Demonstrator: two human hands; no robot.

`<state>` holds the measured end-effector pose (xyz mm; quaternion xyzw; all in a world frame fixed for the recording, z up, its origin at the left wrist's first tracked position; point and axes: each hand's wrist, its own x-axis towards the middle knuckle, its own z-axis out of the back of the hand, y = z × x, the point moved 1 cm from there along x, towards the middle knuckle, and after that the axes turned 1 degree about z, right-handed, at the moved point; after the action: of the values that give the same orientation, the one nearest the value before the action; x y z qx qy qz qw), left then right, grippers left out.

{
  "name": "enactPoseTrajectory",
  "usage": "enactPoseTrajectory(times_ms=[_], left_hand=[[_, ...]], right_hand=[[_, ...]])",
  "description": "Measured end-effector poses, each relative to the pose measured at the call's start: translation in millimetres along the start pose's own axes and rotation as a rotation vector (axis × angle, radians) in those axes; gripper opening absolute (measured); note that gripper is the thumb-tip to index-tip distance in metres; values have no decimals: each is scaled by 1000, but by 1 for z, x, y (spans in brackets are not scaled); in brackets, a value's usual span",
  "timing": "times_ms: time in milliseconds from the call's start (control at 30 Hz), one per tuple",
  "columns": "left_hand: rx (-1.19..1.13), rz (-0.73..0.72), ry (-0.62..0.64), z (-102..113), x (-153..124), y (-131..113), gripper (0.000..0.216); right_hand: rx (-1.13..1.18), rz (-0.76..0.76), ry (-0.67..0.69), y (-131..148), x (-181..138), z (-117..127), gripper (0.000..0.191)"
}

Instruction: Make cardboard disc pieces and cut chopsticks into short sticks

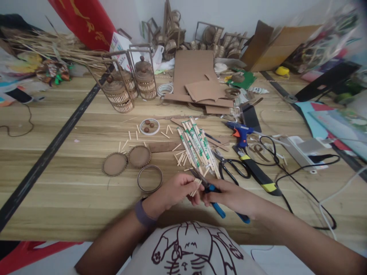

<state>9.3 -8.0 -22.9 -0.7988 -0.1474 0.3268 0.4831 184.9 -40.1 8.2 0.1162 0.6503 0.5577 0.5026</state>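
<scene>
My left hand (177,192) is closed on a small bundle of short wooden sticks (196,186), held just above the near table edge. My right hand (229,197) grips blue-handled cutting pliers (213,194), whose jaws point up-left and meet the bundle. Just beyond the hands lies a pile of wrapped chopsticks (196,145) with cut stick pieces (180,156) scattered around it. Two brown cardboard discs (115,164) (139,156) and a cardboard ring (149,178) lie to the left of my hands.
Black scissors (233,166), a yellow-and-black utility knife (256,170), a blue glue gun (240,133) and black cables (298,183) lie to the right. A white lid with brown beads (149,126), small cardboard lanterns (126,86) and cardboard sheets (197,80) stand further back.
</scene>
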Motion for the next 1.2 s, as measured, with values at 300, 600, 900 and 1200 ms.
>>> enactPoseTrajectory(times_ms=[300,600,900,1200], left_hand=[[-17,13,13,1,0,-1,37],[14,-9,18,1,0,-2,38],[132,-65,31,4,-2,-3,34],[127,-77,-13,2,-2,-7,34]], right_hand=[[-57,-32,-13,3,0,-1,18],[-71,-24,-77,3,1,-6,11],[-188,-37,-157,2,1,-12,15],[-139,59,-103,4,-2,-8,26]])
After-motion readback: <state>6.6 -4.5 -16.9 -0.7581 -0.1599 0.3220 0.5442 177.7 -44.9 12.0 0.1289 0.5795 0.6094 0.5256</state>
